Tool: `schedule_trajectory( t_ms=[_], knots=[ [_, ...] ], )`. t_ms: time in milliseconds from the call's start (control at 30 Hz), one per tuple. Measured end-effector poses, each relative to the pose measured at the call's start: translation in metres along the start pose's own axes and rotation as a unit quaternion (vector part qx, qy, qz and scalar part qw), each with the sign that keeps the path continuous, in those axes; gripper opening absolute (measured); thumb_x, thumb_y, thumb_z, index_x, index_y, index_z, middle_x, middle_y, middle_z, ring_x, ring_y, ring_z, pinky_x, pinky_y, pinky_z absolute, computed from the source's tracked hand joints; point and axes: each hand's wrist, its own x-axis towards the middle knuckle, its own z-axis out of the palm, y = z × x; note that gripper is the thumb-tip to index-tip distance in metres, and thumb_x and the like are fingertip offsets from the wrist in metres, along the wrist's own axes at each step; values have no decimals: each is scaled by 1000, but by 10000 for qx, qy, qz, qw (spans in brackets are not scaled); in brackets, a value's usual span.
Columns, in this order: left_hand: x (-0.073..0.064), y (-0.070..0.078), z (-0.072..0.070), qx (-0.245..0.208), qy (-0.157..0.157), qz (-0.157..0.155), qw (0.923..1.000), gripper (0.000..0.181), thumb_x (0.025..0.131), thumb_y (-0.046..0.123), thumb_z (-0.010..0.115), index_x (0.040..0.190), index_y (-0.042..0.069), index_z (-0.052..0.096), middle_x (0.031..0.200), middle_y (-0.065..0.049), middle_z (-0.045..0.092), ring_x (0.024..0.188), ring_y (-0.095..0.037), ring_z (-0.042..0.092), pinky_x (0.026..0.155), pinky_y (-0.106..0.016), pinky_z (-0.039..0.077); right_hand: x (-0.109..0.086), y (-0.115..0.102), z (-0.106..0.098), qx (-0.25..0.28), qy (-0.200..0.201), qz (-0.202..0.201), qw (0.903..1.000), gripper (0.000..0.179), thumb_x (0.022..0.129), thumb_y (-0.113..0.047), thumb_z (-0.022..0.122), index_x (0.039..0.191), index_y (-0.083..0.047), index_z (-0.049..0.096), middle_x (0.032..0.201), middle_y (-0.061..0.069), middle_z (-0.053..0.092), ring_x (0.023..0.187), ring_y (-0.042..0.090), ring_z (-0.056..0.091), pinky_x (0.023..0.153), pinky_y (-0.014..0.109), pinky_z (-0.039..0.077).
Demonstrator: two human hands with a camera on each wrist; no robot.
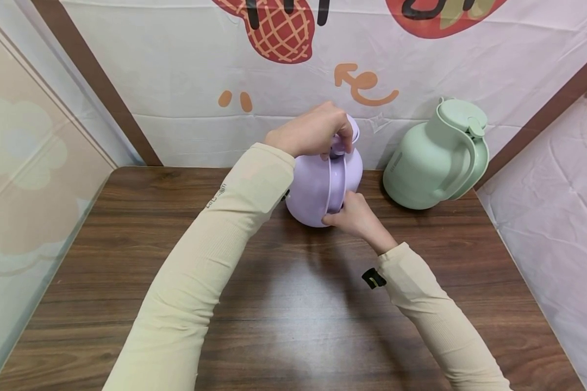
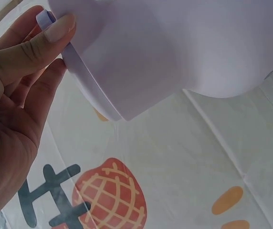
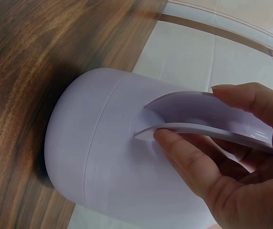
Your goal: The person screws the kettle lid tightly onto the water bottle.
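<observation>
A purple thermos jug (image 1: 309, 187) stands at the back of the wooden table, its handle turned toward me. My left hand (image 1: 318, 130) is at its top; in the left wrist view the thumb and fingers (image 2: 18, 62) pinch the edge of the lid by a small tab (image 2: 45, 20). Low on the jug, my right hand (image 1: 354, 216) holds the handle (image 3: 198, 126), thumb on one side and fingers curled round the other. Part of the lid is hidden behind my left hand in the head view.
A green thermos jug (image 1: 413, 163) stands to the right of the purple one, near the back right corner. Behind the table (image 1: 293, 326) hangs a white printed cloth (image 1: 186, 70), with more cloth at both sides.
</observation>
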Motion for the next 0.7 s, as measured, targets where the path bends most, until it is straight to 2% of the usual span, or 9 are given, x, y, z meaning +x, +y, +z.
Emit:
schedule_trajectory(
  t_ms=[700],
  knots=[
    [0,-2,0,93,71,109,9999,36,62,-21,59,79,8,72,79,0,64,84,-15,52,75,-25,40,0,-1,0,44,-8,52,10000,30,67,-12,69,91,4,59,80,14,62,71,22,54,64,35,44]
  ],
)
